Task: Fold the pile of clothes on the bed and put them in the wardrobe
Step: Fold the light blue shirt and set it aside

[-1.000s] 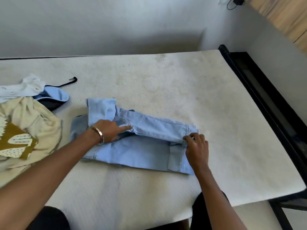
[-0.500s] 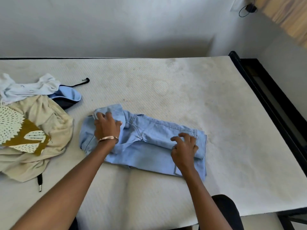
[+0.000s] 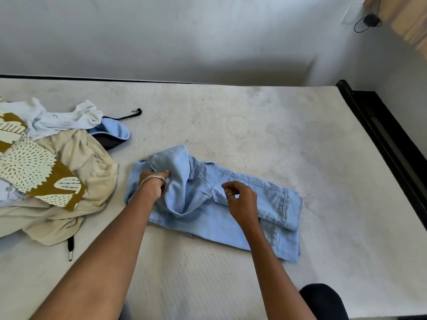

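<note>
A light blue denim garment lies partly folded in the middle of the white mattress. My left hand, with a metal bangle on the wrist, grips the garment's left end and lifts a flap of it off the bed. My right hand, wearing a ring, hovers over the middle of the denim with fingers loosely curled; whether it pinches the fabric is unclear. A heap of unfolded clothes lies at the left: a beige piece, a mustard patterned cloth, a white garment and a blue one.
A black bed frame runs along the right side of the mattress, next to a white wall. A wooden panel shows at the top right corner. A black drawstring trails from the beige garment.
My left hand has gathered the denim's left end and raised it into a flap. My right hand has left the right edge and moved to the garment's middle.
</note>
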The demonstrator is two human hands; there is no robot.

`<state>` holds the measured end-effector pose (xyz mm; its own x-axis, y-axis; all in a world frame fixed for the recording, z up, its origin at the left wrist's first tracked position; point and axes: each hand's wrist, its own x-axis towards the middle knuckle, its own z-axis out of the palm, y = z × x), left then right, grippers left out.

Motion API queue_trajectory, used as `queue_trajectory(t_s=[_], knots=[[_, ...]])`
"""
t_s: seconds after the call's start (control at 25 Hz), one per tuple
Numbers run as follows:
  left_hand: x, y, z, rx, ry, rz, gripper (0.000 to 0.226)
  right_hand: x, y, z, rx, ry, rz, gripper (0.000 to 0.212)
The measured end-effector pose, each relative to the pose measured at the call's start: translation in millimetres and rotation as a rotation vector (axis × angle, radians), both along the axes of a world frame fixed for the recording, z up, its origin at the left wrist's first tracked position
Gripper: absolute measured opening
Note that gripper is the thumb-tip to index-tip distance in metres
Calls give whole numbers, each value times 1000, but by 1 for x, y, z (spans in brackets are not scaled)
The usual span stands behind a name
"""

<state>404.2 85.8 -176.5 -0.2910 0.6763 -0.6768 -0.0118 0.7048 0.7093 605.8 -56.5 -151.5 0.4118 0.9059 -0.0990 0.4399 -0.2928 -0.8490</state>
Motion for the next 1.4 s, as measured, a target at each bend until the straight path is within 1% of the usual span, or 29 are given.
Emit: queue_trajectory(t_s=[0.04, 0.08, 0.16, 0.2, 0.24, 0.28, 0.32, 0.36, 0.4, 0.44, 0.48, 0.52, 0.56, 0.6, 0.64, 0.68, 0.72, 0.76, 0.8, 0.84, 0.88, 0.92, 0.96, 1.04, 1.12, 1.16, 1.2, 1.28, 1.4], knots=[[2, -3, 9, 36, -96, 86, 16, 1, -1, 1, -7, 28, -19, 22], [6, -4, 17, 86, -145, 157, 13, 3, -2, 1, -19, 69, -48, 21], [9, -2, 37, 311, -148, 198, 23, 6, -3, 0, -39, 197, -134, 18], [11, -5, 52, 441, -123, 113, 27, 5, -4, 2, -40, 282, -180, 15], [15, -9, 64, 567, -103, -26, 25, 4, -5, 5, -30, 379, -218, 14], [19, -15, 74, 666, -123, -213, 19, 4, -3, 8, -8, 510, -253, 18], [24, -23, 82, 752, -124, -453, 24, 5, -1, 11, 11, 680, -296, 28], [31, -32, 89, 856, -87, -741, 34, 8, 1, 14, 27, 888, -336, 40], [39, -43, 90, 949, -14, -1052, 37, 11, 0, 15, 32, 1090, -364, 51], [47, -56, 88, 992, 87, -1358, 36, 15, -3, 14, 37, 1254, -362, 60], [57, -69, 83, 995, 189, -1649, 36, 19, -8, 10, 52, 1349, -346, 67], [64, -83, 78, 915, 272, -1886, 37, 24, -16, 5, 82, 1397, -341, 73], [67, -95, 73, 756, 279, -1989, 35, 31, -24, -2, 112, 1413, -369, 80], [64, -104, 68, 615, 215, -1953, 31, 40, -33, -9, 132, 1430, -427, 85], [57, -105, 62, 556, 144, -1809, 26, 50, -40, -12, 106, 1404, -514, 86], [50, -100, 56, 564, 126, -1571, 21, 61, -46, -14, 30, 1307, -590, 85], [41, -88, 49, 598, 208, -1266, 17, 71, -48, -15, -90, 1107, -626, 82], [30, -69, 38, 588, 370, -977, 14, 78, -46, -13, -247, 820, -565, 79], [20, -53, 30, 517, 529, -736, 14, 82, -42, -15, -390, 478, -440, 74], [8, -38, 21, 380, 636, -591, 18, 80, -34, -14, -470, 153, -291, 67], [1, -26, 10, 222, 666, -545, 27, 73, -26, -13, -475, -87, -145, 59], [-4, -18, 3, 87, 635, -551, 37, 59, -19, -11, -416, -191, -4, 54], [-6, -12, -4, 22, 552, -536, 44, 40, -11, -9, -353, -234, 148, 54], [-4, -5, -12, 31, 425, -457, 44, 0, -2, -14, -330, -374, 404, 69], [2, 3, -16, 105, 403, -472, 34, -26, 2, -27, -359, -563, 497, 81], [2, 8, -17, 115, 371, -474, 32, -33, 4, -35, -369, -627, 499, 79], [2, 14, -19, 119, 315, -458, 33, -35, 7, -37, -372, -643, 484, 70], [-1, 29, -27, 95, 200, -394, 40, -30, 15, -34, -349, -535, 445, 42], [3, 46, -28, 35, 28, -326, 56, -18, 20, -18, -272, -165, 544, 5]])
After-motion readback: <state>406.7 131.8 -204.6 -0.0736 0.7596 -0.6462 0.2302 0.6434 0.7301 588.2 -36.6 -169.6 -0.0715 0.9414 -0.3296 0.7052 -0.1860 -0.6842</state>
